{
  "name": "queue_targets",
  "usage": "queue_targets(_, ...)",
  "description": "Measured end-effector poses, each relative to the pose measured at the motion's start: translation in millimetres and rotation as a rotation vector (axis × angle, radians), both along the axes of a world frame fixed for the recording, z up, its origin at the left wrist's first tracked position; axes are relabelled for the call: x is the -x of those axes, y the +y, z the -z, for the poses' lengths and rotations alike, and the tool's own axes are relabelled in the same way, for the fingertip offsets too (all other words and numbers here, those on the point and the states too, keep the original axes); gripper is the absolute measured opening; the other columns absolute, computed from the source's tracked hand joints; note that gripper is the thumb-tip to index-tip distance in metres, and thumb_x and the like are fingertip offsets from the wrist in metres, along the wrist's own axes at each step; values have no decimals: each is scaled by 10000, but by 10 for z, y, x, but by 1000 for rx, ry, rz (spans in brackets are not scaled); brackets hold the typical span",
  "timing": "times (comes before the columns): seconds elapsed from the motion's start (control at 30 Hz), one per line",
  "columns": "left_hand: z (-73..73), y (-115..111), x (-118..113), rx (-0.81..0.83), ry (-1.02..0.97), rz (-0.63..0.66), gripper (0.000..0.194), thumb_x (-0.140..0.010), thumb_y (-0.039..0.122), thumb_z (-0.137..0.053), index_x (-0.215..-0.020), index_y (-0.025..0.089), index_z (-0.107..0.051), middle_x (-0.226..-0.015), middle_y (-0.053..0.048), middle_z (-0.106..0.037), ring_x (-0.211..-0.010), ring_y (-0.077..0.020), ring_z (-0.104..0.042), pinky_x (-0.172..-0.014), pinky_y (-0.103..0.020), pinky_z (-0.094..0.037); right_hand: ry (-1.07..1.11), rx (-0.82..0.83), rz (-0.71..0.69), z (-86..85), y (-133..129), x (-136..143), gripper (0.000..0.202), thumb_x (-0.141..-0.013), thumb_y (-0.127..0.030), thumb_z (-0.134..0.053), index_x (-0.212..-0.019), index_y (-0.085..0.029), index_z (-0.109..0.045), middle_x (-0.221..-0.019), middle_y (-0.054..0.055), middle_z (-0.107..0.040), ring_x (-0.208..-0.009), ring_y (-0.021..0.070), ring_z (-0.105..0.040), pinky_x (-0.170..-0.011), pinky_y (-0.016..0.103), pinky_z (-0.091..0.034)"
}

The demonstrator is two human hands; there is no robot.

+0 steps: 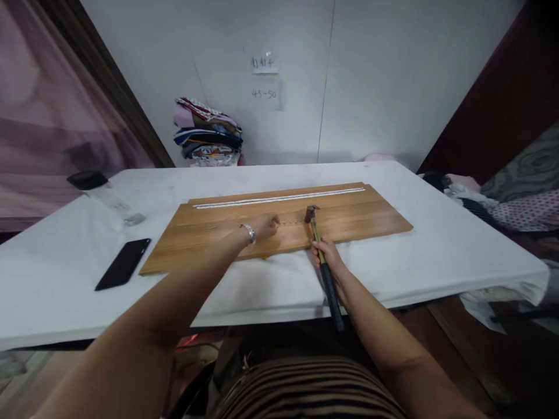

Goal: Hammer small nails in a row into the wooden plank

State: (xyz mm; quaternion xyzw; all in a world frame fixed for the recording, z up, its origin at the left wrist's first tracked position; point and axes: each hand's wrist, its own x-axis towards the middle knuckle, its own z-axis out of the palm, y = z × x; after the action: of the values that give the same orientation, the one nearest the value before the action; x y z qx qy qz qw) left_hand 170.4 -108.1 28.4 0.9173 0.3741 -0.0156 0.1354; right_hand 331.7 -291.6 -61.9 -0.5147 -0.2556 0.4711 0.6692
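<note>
A wooden board (pixel 367 212) lies on the white-covered table. My left hand (pixel 264 226), with a bracelet on the wrist, rests over the middle of the board with its fingers pinched together. Whatever is between the fingertips is too small to make out. Just right of them, a short row of small nails (pixel 290 222) stands in the wood. My right hand (pixel 328 255) is closed around the handle of a claw hammer (pixel 331 294). The hammer's head is over the board, right of the nails, and its black grip points back toward me. A thin loose nail (pixel 213 227) lies left of my left hand.
White strips (pixel 279 198) run along the board's far side. On the left are a black phone (pixel 123 264) and a clear bottle with a dark cap (pixel 88 180), lying tilted. Folded cloths (pixel 207 131) are stacked at the back by the wall. The table's front edge (pixel 262 319) is close to my body.
</note>
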Motion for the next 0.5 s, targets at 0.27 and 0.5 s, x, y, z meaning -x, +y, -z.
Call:
queue_targets(0.27,311,82,-794,106,-290,-8,287,-869,192,-564,-1061,174,-777,-1036,-56,-791,-930,-176,-700,-860,-269,-541,33,-1,-11,-19,5,8,377,-636,-423,-738,-850,-228,-497,-479,-111,-519,-289,86,-417,-257,207,-328)
queue_targets(0.5,572,176,-927,141,-306,-23,261,-892,235,-588,-1054,178,-785,-1103,-62,-780,-993,-182,-691,-919,-279,-525,39,4,-9,-24,-3,38,351,-655,-403,-726,-849,-230,-491,-477,-113,-515,-287,79,-408,-256,196,-323)
